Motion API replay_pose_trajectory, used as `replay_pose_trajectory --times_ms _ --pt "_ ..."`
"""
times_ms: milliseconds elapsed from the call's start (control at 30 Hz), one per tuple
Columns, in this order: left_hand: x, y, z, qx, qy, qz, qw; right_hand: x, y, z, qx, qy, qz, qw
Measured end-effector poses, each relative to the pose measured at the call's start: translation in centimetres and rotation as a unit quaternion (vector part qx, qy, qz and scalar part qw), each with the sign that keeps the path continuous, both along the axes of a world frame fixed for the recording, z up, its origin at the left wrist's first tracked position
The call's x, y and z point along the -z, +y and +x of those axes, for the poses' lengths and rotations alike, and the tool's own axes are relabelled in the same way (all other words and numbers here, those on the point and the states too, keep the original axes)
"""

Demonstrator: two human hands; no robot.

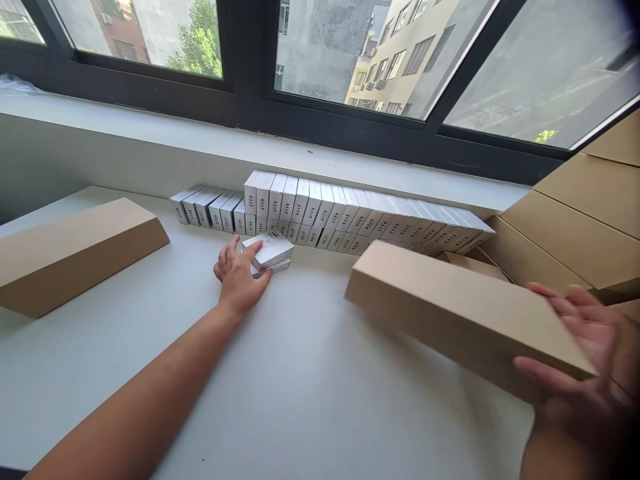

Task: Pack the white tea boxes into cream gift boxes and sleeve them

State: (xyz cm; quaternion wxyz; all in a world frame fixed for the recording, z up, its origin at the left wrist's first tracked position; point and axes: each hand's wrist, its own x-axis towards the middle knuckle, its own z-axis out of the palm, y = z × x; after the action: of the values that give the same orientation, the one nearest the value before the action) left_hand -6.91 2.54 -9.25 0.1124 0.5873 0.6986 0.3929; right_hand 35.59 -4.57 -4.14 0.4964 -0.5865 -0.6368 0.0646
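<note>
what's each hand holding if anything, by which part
Right hand: brown box, by its right end. Left hand: touching white boxes at their left end; whether held, unclear.

A smooth white tabletop (300, 387) stands against a low, pale grey wall (100, 150) capped by a white windowsill (150, 132). Above, glass panes (530, 80) in a thick dark frame (250, 67) let in daylight, showing a cream multi-storey building (400, 63) and a leafy green tree (201, 43).

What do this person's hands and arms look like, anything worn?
The bare left hand has no glove; its bare forearm shows no sleeve, watch or band. The blurred right hand looks ungloved too, partly lost in shadow.
</note>
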Motion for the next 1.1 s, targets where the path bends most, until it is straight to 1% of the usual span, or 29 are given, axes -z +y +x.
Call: replay_pose_trajectory --times_ms 67,100,167,200,233,267,300,333,367,400,500,567,633,700,767,867,933,1000,1100 --pt "-0.3 -0.2 0.0 -0.027 0.001 0.022 0.999 0.8 0.5 -1.4 -0.095 0.027 -0.031 0.995" --pt "-0.5 -0.4 0.2 -0.042 0.001 0.044 0.998 1.3 0.8 -2.0 -0.123 0.027 -0.05 0.991" --pt "-0.9 -1.2 0.8 -0.053 -0.004 0.114 0.992 2.4 1.1 -2.6 -0.137 0.004 -0.094 0.986" --pt "-1.0 -1.8 1.4 -0.033 -0.01 0.15 0.988 2.9 1.2 -2.8 -0.143 -0.008 -0.122 0.982" --pt "-1.1 -2.5 2.0 0.012 -0.022 0.172 0.985 3.4 1.3 -2.9 -0.152 -0.02 -0.156 0.976" --pt "-1.2 -3.2 2.7 0.073 -0.038 0.173 0.981 3.8 1.4 -3.0 -0.161 -0.032 -0.19 0.968" --pt "-1.1 -3.9 3.4 0.141 -0.058 0.15 0.977 4.2 1.5 -3.2 -0.169 -0.04 -0.218 0.96" --pt "-1.0 -4.5 4.1 0.198 -0.077 0.11 0.971 4.4 1.6 -3.3 -0.174 -0.046 -0.24 0.954" --pt "-0.9 -4.9 4.7 0.228 -0.093 0.068 0.967 4.5 1.6 -3.5 -0.176 -0.048 -0.251 0.951" --pt "-0.8 -5.2 5.1 0.232 -0.11 0.029 0.966 4.6 1.6 -3.7 -0.176 -0.048 -0.255 0.95" --pt "-0.6 -5.0 5.2 0.173 -0.143 -0.05 0.973 4.5 1.6 -4.1 -0.186 -0.043 -0.253 0.949" --pt "-0.6 -4.5 4.8 0.162 -0.133 -0.097 0.973 4.3 1.5 -4.1 -0.202 -0.032 -0.262 0.943" --pt "-0.7 -4.1 4.3 0.17 -0.106 -0.12 0.972 4.1 1.5 -4.0 -0.214 -0.024 -0.278 0.936" --pt "-0.7 -3.9 4.2 0.171 -0.093 -0.122 0.973 4.1 1.4 -3.9 -0.213 -0.028 -0.285 0.934" --pt "-0.5 -3.9 4.3 0.17 -0.104 -0.126 0.972 4.2 1.5 -3.9 -0.215 -0.046 -0.276 0.936" --pt "-0.1 -3.8 4.6 0.177 -0.151 -0.128 0.964 4.6 1.8 -3.8 -0.222 -0.075 -0.24 0.942" --pt "0.0 -3.7 4.6 0.181 -0.185 -0.111 0.959 4.7 2.0 -3.6 -0.232 -0.077 -0.216 0.945" --pt "-0.3 -3.7 4.4 0.185 -0.215 -0.084 0.955 4.5 2.0 -3.3 -0.248 -0.074 -0.205 0.944" --pt "-1.4 -3.7 4.0 0.205 -0.278 -0.062 0.936 3.6 1.5 -2.7 -0.275 -0.087 -0.224 0.931"
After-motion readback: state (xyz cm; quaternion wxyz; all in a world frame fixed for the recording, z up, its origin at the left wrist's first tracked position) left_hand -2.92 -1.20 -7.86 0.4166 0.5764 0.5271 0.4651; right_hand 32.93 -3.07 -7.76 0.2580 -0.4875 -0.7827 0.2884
